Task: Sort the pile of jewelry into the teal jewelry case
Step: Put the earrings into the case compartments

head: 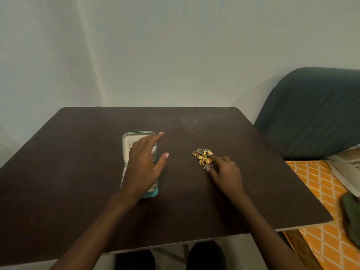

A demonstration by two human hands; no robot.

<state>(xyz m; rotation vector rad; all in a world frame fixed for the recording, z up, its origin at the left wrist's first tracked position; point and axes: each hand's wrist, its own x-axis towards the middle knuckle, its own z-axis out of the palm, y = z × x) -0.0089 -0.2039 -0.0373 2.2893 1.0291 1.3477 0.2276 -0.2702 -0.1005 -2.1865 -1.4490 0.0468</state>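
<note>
The teal jewelry case (126,145) lies open on the dark table (78,152), left of centre, its cream lining showing. My left hand (144,162) hovers over the case with fingers spread and covers most of its inside. A small pile of jewelry (202,155), mostly gold pieces with a few silver ones, sits right of centre. My right hand (224,170) rests at the pile's near right edge, its index finger and thumb touching pieces there. Whether a piece is pinched between them I cannot tell.
The table stands against pale walls in a corner. A dark blue chair back (311,114) rises at the right. Below it lie an orange patterned cloth (315,191), some papers (346,168) and a dark green item (350,215).
</note>
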